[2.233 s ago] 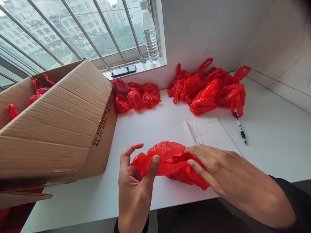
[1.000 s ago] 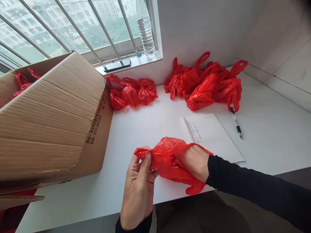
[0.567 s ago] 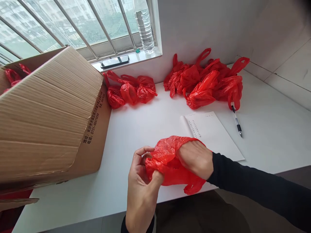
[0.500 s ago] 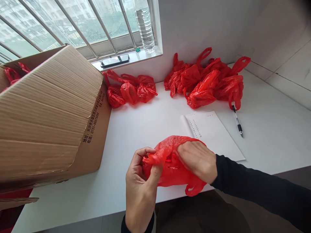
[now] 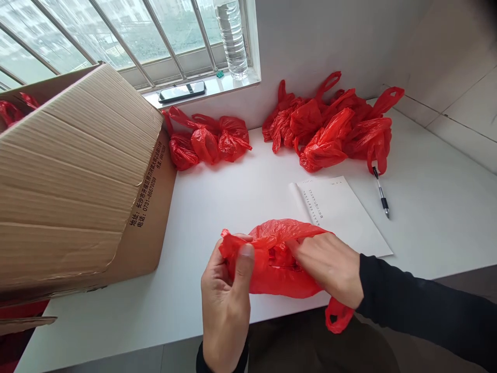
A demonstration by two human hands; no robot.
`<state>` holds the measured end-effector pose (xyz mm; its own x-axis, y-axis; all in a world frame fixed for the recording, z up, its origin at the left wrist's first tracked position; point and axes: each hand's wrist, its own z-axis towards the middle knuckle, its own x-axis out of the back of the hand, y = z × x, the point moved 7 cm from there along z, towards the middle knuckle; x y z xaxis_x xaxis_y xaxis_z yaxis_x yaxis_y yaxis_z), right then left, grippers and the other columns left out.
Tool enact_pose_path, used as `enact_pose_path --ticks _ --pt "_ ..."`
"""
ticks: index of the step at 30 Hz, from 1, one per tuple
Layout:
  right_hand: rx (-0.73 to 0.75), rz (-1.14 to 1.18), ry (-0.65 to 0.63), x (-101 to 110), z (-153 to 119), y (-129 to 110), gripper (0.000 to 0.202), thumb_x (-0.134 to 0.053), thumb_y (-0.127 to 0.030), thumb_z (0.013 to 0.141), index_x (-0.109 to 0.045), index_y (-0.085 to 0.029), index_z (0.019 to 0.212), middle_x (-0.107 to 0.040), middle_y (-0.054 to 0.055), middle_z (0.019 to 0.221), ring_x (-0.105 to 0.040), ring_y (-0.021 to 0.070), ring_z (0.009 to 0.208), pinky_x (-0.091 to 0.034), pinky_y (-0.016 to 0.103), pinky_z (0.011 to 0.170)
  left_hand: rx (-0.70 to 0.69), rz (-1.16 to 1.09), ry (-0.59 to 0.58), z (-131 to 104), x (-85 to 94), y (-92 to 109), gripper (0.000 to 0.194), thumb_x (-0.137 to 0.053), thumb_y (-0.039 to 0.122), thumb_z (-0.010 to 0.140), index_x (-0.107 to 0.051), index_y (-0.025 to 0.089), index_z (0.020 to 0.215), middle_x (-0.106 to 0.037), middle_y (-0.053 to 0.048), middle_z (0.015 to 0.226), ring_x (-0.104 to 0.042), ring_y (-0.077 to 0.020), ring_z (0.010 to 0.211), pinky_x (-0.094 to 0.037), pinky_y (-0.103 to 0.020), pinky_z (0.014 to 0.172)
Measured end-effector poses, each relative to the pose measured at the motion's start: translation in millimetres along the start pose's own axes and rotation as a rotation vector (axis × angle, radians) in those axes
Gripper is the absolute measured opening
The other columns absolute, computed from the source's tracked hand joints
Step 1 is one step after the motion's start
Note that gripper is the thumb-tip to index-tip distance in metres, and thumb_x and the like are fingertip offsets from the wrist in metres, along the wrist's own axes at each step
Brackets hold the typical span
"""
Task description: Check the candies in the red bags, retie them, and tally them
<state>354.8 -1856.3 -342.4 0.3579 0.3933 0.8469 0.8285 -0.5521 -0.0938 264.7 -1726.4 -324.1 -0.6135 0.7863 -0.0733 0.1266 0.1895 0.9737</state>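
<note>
A red plastic bag [image 5: 279, 280] is at the front edge of the white table, its mouth partly open toward me. My left hand [image 5: 229, 295] is closed on the gathered left end of the bag, thumb on top. My right hand [image 5: 326, 259] reaches into the mouth from the right. Its fingers are hidden by the red plastic, so their grip does not show. One loop handle hangs below my right wrist, past the table edge. Some darker red content shows in the opening, too covered to name.
A large cardboard box [image 5: 73, 186] with red bags inside stands at left. Knotted red bags [image 5: 212, 140] and a bigger pile [image 5: 330, 127] line the wall. Written paper [image 5: 345, 217] and a pen [image 5: 381, 194] lie at right. A phone [image 5: 182, 92] and water bottle [image 5: 233, 46] occupy the sill [image 5: 248, 85].
My right hand has shifted slightly right and down, and the bag's mouth is stretched wider. The loose handle has swung right. My left hand's thumb has moved up along the gathered end.
</note>
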Motion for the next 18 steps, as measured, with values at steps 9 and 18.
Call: enact_pose_path --ticks 9,18 --pt "-0.080 0.272 0.291 20.9 -4.1 12.0 0.017 -0.056 -0.010 0.089 -0.047 -0.022 0.079 -0.050 -0.003 0.064 -0.038 0.0129 0.049 -0.024 0.030 0.048 -0.041 0.065 -0.030 1.0 -3.6 5.6 0.022 -0.071 0.040 0.091 -0.067 0.023 0.105 -0.068 -0.001 0.094 -0.064 -0.0168 0.085 -0.054 -0.025 0.073" --pt "-0.096 0.026 0.019 2.1 -0.5 8.8 0.031 -0.067 0.004 0.065 -0.059 -0.018 0.084 -0.049 -0.002 0.062 -0.051 0.0180 0.055 -0.024 0.031 0.048 -0.041 -0.006 -0.029 -2.3 1.0 -1.2 0.026 -0.072 0.041 0.090 -0.072 0.022 0.107 -0.070 -0.005 0.099 -0.065 -0.0207 0.088 -0.052 -0.027 0.069"
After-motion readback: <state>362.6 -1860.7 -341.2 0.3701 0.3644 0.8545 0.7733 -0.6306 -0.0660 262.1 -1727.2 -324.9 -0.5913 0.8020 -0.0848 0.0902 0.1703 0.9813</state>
